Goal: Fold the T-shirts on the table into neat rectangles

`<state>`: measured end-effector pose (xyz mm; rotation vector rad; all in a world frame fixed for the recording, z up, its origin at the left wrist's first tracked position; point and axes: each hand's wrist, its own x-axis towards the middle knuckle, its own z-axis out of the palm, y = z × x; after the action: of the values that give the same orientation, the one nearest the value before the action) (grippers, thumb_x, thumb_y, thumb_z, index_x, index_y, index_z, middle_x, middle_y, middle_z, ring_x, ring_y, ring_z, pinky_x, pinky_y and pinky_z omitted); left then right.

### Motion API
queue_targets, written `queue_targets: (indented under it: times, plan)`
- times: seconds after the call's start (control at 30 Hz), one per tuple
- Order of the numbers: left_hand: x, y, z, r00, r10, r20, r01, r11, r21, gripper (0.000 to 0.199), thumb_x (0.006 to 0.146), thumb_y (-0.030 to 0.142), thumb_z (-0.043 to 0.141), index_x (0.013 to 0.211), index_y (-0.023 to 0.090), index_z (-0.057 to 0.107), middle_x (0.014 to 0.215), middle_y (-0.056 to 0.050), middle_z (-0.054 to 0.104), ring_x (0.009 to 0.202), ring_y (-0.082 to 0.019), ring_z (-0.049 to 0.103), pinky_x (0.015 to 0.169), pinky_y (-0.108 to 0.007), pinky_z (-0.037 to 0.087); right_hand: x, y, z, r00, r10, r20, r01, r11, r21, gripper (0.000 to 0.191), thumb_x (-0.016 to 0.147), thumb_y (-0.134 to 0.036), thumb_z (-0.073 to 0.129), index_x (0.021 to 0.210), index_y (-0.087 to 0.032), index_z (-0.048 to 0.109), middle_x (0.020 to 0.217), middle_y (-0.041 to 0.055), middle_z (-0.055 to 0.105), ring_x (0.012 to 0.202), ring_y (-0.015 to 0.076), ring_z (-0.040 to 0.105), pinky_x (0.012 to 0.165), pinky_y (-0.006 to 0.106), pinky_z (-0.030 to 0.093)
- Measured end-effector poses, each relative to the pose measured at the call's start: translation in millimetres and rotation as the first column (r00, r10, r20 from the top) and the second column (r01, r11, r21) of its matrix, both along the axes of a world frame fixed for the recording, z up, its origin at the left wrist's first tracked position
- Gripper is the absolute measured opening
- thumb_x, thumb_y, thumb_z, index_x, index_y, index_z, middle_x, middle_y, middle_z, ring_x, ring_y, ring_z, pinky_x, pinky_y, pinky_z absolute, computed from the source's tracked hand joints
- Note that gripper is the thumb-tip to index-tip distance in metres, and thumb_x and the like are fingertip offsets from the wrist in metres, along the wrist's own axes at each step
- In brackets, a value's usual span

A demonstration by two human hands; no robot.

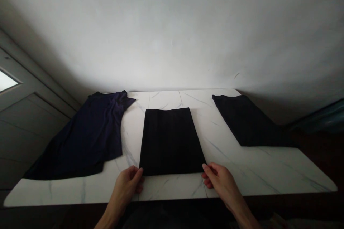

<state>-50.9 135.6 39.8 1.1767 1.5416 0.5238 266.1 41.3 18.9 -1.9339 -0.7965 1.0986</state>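
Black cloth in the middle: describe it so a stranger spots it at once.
Find the white table before the pale wall. In its middle lies a flat black cloth, left hand and right hand gripping its near corners. Unlike the blue garment to its left and the dark cloth to its right, it is held.

The single view looks from the person's head, above the near edge of the tabletop, facing forward and down toward the wall behind it. It sits near, with the left hand and right hand low in frame, yet takes in both tabletop ends.
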Motion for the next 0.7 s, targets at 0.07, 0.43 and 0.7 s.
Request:
queue_targets:
  times: [0.07, 0.43, 0.7]
  plan:
    - [0.8, -2.0, -1.2, 1.0, 0.019, 0.008, -0.019, 1.0, 0.012, 0.059, 0.06, 0.079, 0.063, 0.066, 0.022, 0.052, 0.057, -0.001, 0.063, 0.046, -0.017, 0.059, 0.045, -0.029, 0.048, -0.7, -2.1, -2.9, 1.0, -0.023, 0.007, 0.023, 1.0, 0.009, 0.046, 0.078, -0.065, 0.061, 0.08, -0.019, 0.064, 0.066, 0.0043, 0.071, 0.053, 0.0178, 0.066, 0.048, 0.027, 0.052]
    - [-3.2, -14.2, 6.2, 0.809, -0.194, -0.555, 0.319, 0.938, 0.138, 0.031, 0.091, 0.04, 0.046, 0.07, 0.021, 0.057, 0.062, -0.002, 0.065, 0.063, -0.019, 0.063, 0.059, -0.029, 0.035, -7.5, -13.9, -1.9, 0.986, -0.014, 0.169, 0.024, 0.998, -0.06, 0.045, 0.08, -0.067, 0.051, 0.073, -0.024, 0.061, 0.061, 0.0032, 0.07, 0.053, 0.0211, 0.068, 0.047, 0.029, 0.053]
    - [-15.6, -19.8, 20.4, 0.651, -0.212, -0.729, 0.506, 0.837, 0.208, 0.025, 0.098, 0.037, 0.047, 0.099, 0.021, 0.066, 0.09, -0.005, 0.073, 0.081, -0.022, 0.071, 0.07, -0.031, 0.049, 4.3, -27.6, -3.8, 0.805, -0.047, 0.591, 0.011, 0.998, 0.064, 0.04, 0.085, -0.062, 0.05, 0.083, -0.025, 0.063, 0.061, 0.0035, 0.07, 0.052, 0.0235, 0.068, 0.048, 0.032, 0.049]
